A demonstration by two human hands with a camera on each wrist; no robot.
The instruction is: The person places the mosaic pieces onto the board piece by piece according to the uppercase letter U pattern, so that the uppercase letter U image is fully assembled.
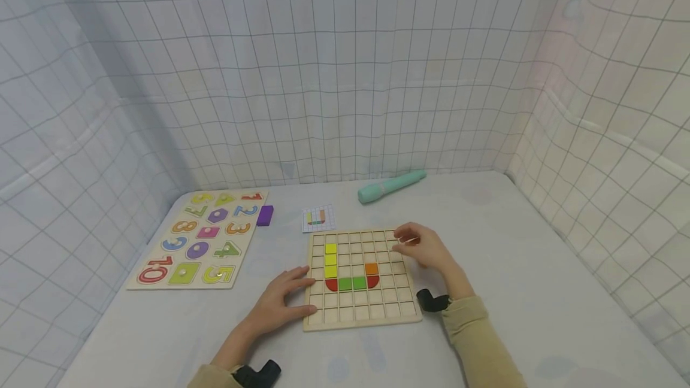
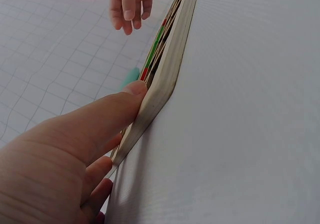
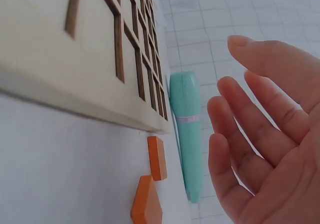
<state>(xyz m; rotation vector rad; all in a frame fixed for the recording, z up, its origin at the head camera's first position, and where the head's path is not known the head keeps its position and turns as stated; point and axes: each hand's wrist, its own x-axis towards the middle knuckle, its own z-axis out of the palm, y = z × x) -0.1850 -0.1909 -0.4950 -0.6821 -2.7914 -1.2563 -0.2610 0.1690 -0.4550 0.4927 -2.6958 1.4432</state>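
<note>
A wooden grid board (image 1: 362, 314) lies flat, bearing a U of tiles: yellow squares (image 1: 330, 260) up the left, red corner tiles (image 1: 332, 285), green squares (image 1: 352, 283) along the bottom and one orange square (image 1: 371, 269) at right. My left hand (image 1: 275, 303) rests against the board's left edge, thumb and fingertips touching it, fingers loosely extended. Over the upper right edge hovers my right hand (image 1: 424, 248), its fingers relaxed, bent a little and holding nothing. In the right wrist view, two loose orange tiles (image 3: 157, 158) lie beside the board; in the head view the right hand hides them.
Behind the board lies a small pattern card (image 1: 318, 218) showing a similar U. A mint-green microphone-shaped object (image 1: 392, 186) lies farther back. At left are a number-and-shape puzzle board (image 1: 200, 241) and a purple block (image 1: 265, 215). Grid-patterned cloth walls (image 1: 345, 76) enclose the table.
</note>
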